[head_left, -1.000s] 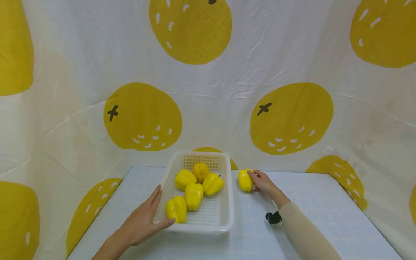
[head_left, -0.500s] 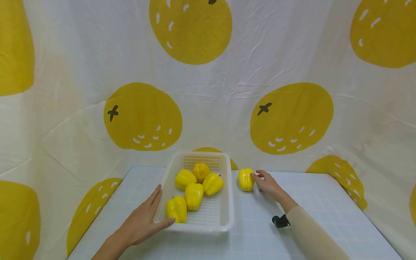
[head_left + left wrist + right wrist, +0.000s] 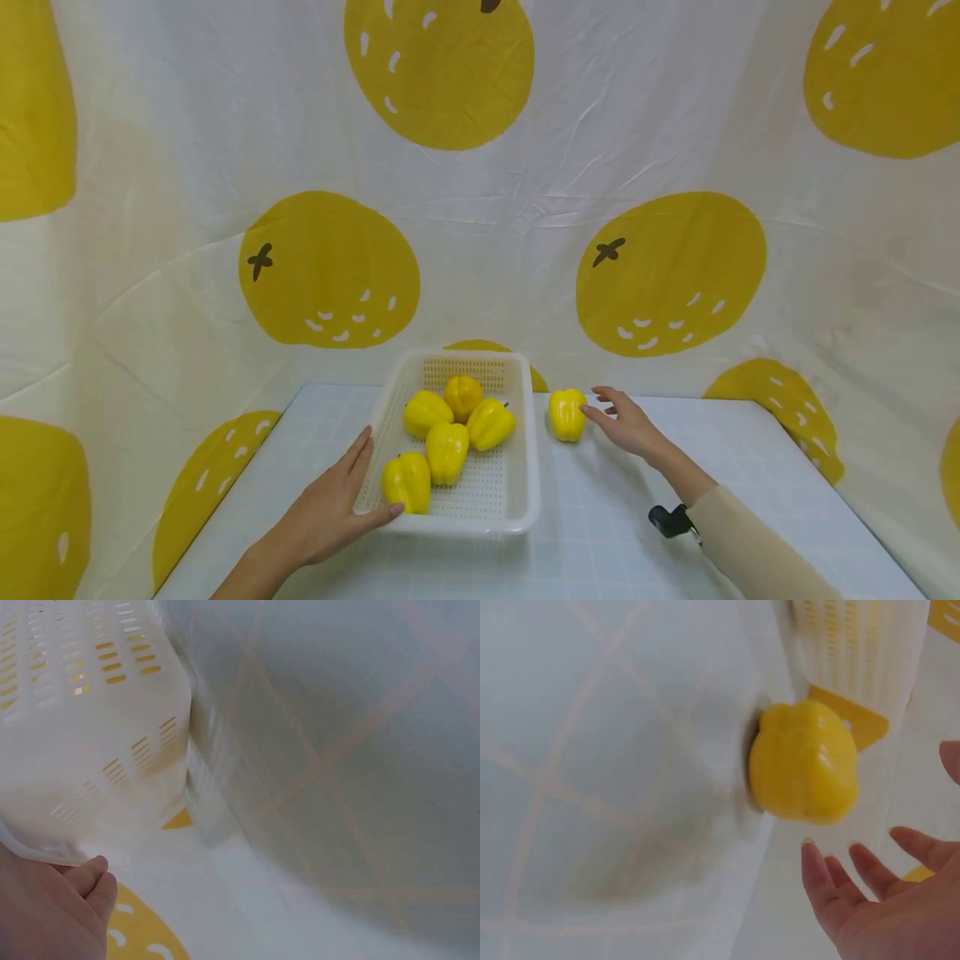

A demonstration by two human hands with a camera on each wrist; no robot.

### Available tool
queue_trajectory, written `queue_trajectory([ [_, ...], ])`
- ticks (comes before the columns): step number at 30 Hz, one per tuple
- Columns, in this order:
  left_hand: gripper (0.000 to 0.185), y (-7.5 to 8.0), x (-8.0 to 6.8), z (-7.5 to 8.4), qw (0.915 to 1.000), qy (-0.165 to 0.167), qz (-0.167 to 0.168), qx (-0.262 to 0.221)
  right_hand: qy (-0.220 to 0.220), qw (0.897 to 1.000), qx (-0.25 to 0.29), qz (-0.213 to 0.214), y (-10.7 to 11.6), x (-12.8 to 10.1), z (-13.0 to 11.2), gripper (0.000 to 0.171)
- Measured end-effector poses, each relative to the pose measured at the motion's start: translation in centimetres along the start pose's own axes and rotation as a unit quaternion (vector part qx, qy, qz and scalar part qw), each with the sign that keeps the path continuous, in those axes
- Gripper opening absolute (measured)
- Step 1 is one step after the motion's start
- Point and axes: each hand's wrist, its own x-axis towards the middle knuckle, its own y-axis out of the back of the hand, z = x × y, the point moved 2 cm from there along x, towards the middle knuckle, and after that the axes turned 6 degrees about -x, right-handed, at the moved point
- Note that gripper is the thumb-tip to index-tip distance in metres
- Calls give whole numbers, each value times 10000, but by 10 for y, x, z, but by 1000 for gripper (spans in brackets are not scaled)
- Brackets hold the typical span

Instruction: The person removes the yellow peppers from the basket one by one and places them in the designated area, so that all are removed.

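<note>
My left hand holds the near left corner of a white plastic basket, thumb over the front rim and fingers along the outer left side. In the left wrist view, its fingertips lie right at the basket's rim. Several yellow bell peppers lie inside the basket, with bare floor at its right side. Another yellow bell pepper sits on the table just right of the basket. My right hand is beside that pepper with spread fingers and nothing in it; the right wrist view shows a gap between fingertips and pepper.
A pale blue table with faint check lines carries everything. Behind it and at the sides hangs a white curtain printed with large yellow fruit. A small black device sits at my right wrist by the beige sleeve.
My right hand has let go of the bell pepper beside the basket and drawn back to the right, its fingers opening. The left hand and basket have stayed put.
</note>
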Motion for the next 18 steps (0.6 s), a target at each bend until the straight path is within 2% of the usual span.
queue_trajectory([
  [8,115,-1,0,-1,10000,-40,53,62,399,9990,185,-2,0,-22,-18,68],
  [18,115,-2,0,-1,10000,-55,74,23,944,9938,591,13,-10,-38,-47,60],
])
